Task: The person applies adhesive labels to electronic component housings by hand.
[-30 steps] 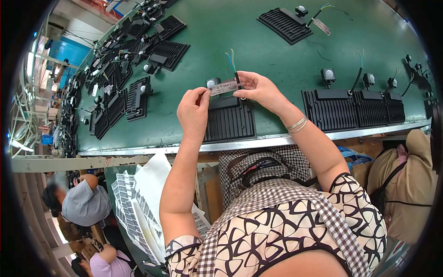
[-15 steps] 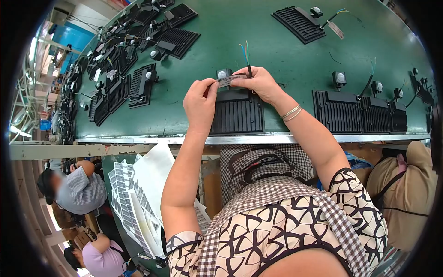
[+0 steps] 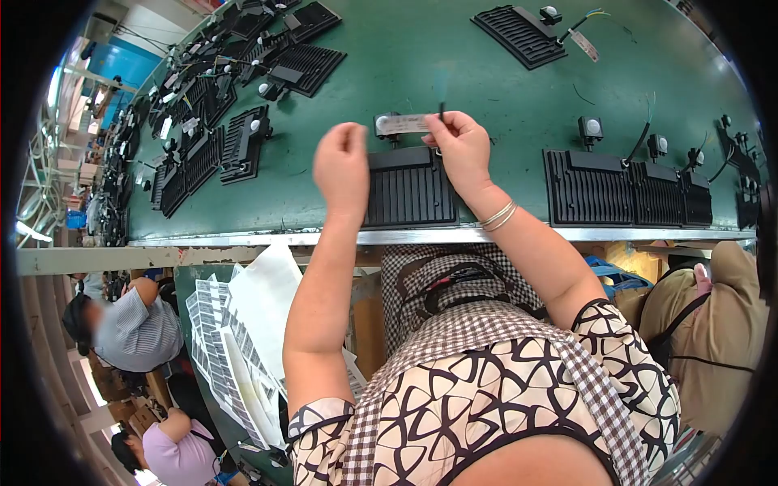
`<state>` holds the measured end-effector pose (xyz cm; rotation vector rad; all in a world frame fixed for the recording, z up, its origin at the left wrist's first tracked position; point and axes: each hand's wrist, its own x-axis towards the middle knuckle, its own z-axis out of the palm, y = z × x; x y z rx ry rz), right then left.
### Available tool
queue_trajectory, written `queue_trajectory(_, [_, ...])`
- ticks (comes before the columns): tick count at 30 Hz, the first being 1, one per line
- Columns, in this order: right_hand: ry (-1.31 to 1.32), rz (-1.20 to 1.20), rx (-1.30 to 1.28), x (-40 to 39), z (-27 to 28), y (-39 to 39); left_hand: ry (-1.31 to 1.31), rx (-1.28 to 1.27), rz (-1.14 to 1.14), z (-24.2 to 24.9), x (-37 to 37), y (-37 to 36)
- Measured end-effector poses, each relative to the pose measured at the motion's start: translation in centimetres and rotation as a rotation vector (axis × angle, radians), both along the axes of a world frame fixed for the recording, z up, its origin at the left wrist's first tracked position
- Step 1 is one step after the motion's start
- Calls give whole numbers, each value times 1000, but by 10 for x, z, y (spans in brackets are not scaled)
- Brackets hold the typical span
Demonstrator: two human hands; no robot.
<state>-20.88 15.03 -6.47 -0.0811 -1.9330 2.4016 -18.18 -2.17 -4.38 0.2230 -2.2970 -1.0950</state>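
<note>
A black finned lamp housing (image 3: 409,190) lies at the bench's front edge between my hands, with a small white-domed sensor (image 3: 384,123) behind it. My right hand (image 3: 463,150) pinches a printed silver-white label (image 3: 405,124) that sticks out to the left by the black cable (image 3: 442,108). The cable's thin wires are smeared by motion. My left hand (image 3: 342,170) is raised just left of the label, apart from it, with its thumb and fingertips close together and blurred. Whether it holds anything is hidden.
Many black lamps (image 3: 304,69) are heaped at the back left. More lamps (image 3: 587,190) stand along the front right, and one lamp (image 3: 519,36) lies farther back. Printed label sheets (image 3: 263,300) lie below the bench edge (image 3: 284,240). Two people (image 3: 134,324) sit at lower left.
My left hand has let go of the label's left end and moved slightly left and up. The label now extends from my right hand alone. The view has shifted slightly.
</note>
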Motion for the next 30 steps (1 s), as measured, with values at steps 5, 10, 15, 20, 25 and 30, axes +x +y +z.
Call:
queue_trajectory(5, [104, 85, 193, 0, -21, 28, -228, -175, 36, 23, 45, -24])
queue_trajectory(10, [313, 142, 679, 54, -4, 40, -649, -684, -290, 22, 84, 28])
queue_trajectory(15, [555, 440, 1251, 70, -10, -1, -598, -667, -260, 15, 50, -5])
queue_trajectory(20, [657, 440, 1295, -4, -26, -109, -367, -596, 60, -2, 32, -81])
queue_trajectory(25, [593, 388, 1354, -34, -37, -213, -332, -333, 64, 41, 90, -81])
queue_trajectory(30, [545, 410, 1351, -49, -33, -275, -402, 54, -14, 58, 151, -63])
